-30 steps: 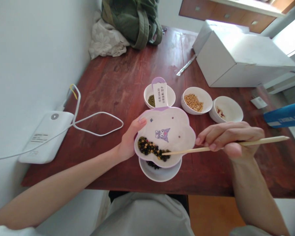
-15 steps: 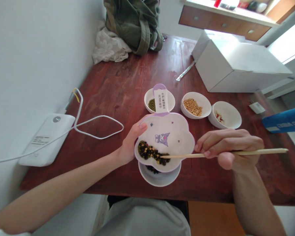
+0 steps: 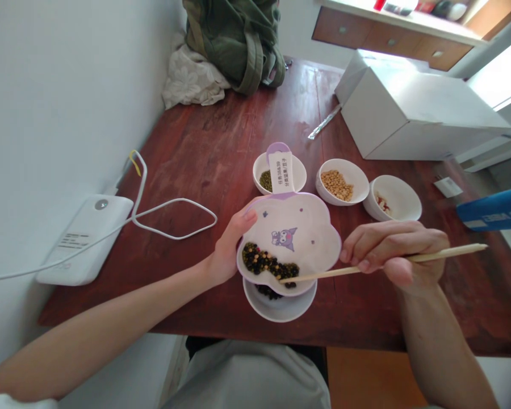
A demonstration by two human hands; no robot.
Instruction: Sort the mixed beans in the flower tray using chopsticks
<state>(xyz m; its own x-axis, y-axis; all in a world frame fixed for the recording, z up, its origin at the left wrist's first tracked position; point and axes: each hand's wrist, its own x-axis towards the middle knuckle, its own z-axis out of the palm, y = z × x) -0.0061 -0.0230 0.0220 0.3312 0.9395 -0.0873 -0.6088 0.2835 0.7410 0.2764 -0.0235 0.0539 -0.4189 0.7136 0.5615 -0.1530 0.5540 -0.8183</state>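
My left hand [image 3: 234, 241] grips the left rim of a flower-shaped plate [image 3: 319, 227] with a purple edge and a labelled handle [image 3: 281, 170]. The plate is tilted towards me above a white bowl [image 3: 281, 309] that has dark beans [image 3: 269, 292] in it. Mixed beans [image 3: 266, 264], black, green and yellowish, lie along the plate's near left side. My right hand [image 3: 396, 250] is closed round a pair of chopsticks [image 3: 336, 272]. Their tips touch the plate at the near edge of the beans.
Behind the plate stand white bowls of green beans [image 3: 266, 180], yellow beans [image 3: 337, 185] and reddish-white pieces [image 3: 382, 202]. A white box [image 3: 413, 113] and a blue object [image 3: 494, 207] are at the right. At the left lie a power bank [image 3: 85, 241] and its cable [image 3: 174, 201].
The chopstick tips have moved down towards the plate's near edge, and their rear end has risen. Some beans have shifted to the near edge. My left hand still holds the plate.
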